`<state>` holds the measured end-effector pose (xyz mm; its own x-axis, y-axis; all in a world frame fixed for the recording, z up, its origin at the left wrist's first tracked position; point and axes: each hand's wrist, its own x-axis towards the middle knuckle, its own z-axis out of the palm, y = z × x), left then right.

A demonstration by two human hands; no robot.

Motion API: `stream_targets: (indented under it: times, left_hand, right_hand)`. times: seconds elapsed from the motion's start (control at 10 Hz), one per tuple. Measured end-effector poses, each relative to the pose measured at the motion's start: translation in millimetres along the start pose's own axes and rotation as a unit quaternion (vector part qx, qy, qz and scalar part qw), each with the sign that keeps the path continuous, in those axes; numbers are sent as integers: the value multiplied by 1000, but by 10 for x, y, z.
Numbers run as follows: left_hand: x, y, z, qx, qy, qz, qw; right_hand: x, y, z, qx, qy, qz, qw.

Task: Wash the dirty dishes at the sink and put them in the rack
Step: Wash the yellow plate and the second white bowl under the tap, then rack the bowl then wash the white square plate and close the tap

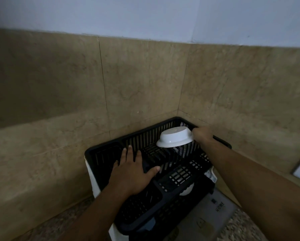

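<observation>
Your left hand [131, 173] is the nearest thing to the lens, laid flat on the near part of the black rack [100, 156], fingers straight and spread, thumb out over the slats — pressing, not gripping anything. Farther back your right hand [202, 136] has its grip closed on the rim of the white bowl [174, 137], which hangs upside down and slightly tilted over the rack's far section, close to the tiled corner; whether its lower rim already touches the dividers underneath is not clear from this angle. The step in hand looks like setting that bowl down, so keep the left palm where it is to steady the rack while the right lowers. Bring the rim down onto the upright dividers rather than across them, and leave the bowl tipped so that water can run off instead of pooling. Let go only once you feel it settle and it does not rock — a wet rim slips easily, and the light is dim. Something pale [186, 191] shows through the slats of the near compartment, likely another dish, so leave it undisturbed. The rack sits on a speckled worktop [239, 228] over a grey mat [213, 214].
</observation>
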<state>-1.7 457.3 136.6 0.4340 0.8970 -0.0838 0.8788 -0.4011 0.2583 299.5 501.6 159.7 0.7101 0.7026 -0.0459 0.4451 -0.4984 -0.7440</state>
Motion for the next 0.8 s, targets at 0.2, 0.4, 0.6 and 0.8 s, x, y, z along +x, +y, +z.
stream_targets:
  times: [0.2, 0.4, 0.6, 0.8]
  left_hand:
    - [-27, 25, -51, -13, 1, 2, 1000]
    - [-361, 221, -103, -62, 138, 73, 986]
    - [-1007, 730, 46, -146, 246, 188, 940]
    - [-1452, 1070, 744, -160, 119, 221, 955]
  right_hand:
    - [-478, 217, -413, 104, -7, -2, 995]
    - [-1326, 612, -851, 182, 5, -36, 983]
    - [-2104, 1348, -976, 155, -42, -13, 987]
    - [-2736, 2222, -918, 97, -63, 56, 992]
